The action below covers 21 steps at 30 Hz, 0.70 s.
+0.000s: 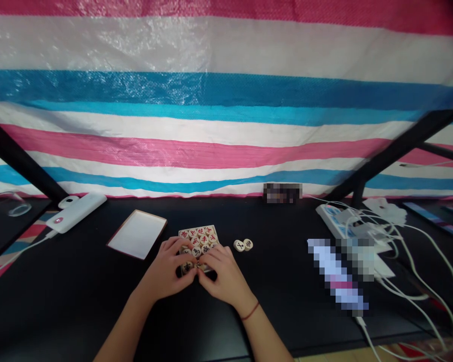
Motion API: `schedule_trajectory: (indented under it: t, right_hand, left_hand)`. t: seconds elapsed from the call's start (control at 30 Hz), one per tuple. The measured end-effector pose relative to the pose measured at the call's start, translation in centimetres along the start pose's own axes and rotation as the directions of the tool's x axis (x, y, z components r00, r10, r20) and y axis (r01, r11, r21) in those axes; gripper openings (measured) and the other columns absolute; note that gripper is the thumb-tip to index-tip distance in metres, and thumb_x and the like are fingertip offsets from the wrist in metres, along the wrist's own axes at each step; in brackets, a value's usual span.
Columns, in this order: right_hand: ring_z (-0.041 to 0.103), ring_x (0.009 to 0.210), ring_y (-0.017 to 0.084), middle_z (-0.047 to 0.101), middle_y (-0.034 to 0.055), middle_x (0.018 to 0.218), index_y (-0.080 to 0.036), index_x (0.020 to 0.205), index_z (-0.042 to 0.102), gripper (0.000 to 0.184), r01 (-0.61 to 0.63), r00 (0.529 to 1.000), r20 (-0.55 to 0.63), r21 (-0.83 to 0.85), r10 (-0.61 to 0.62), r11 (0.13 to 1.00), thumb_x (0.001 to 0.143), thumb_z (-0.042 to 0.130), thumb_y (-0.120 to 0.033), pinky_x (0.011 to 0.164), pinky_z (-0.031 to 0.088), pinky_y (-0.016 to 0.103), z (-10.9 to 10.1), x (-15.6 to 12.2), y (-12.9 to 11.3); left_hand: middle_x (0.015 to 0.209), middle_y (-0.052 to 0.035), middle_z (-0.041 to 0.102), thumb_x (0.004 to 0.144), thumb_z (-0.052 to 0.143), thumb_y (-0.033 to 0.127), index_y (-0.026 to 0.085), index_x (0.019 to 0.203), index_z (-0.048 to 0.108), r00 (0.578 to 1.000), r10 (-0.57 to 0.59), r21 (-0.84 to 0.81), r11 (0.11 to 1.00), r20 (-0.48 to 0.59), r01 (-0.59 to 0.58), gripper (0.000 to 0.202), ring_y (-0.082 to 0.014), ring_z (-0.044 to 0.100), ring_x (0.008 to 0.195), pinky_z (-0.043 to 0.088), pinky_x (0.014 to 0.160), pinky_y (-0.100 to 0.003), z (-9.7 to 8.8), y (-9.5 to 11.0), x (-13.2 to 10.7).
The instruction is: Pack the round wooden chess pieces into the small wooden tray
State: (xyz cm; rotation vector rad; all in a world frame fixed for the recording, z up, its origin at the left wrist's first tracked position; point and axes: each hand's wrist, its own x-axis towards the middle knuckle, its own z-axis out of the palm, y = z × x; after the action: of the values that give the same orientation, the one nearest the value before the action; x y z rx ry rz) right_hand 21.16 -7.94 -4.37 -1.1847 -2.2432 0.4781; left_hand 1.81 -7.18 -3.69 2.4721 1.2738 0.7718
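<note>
A shallow box (pixel 214 230) stands on the black table, filled with rows of round Chinese chess pieces (pixel 200 232) bearing red and black characters. My left hand (pixel 169 269) reaches over the box's near left corner, thumb and forefinger closed around a black-lettered piece (pixel 187 267). At the near edge, the fingertips of my right hand (pixel 223 274) pinch another piece (pixel 199 265), which is mostly covered. Both thumbs nearly meet there. Two loose chess pieces (pixel 243 245) lie touching each other, right of the box. My fingers hide part of the nearer rows.
An upturned box lid (pixel 138 235) lies to the left. Farther left is a white power bank (pixel 76 212) with a cable. On the right are a blurred-out phone (pixel 337 275), a power strip (pixel 334 221) and tangled white cables. A striped sheet (pixel 211 130) hangs behind the table.
</note>
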Motion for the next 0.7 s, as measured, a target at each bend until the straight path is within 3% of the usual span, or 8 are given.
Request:
schedule_trajectory:
  t: [0.7]
  right_hand:
    - [0.050,0.079,0.019,0.065,0.0005,0.074,-0.021,0.082,0.062,0.008,-0.001,1.000,0.005,-0.063,0.002,0.998,0.081,0.056,-0.015,0.070,0.030,0.032,-0.14,0.00,-0.04]
  left_hand:
    - [0.109,-0.0046,0.062,0.082,0.061,0.025,0.029,0.091,0.073,1.000,0.014,0.011,1.000,0.003,-0.014,0.016,-0.0265,0.051,0.110,0.042,0.097,-0.044,0.20,-0.07,0.10]
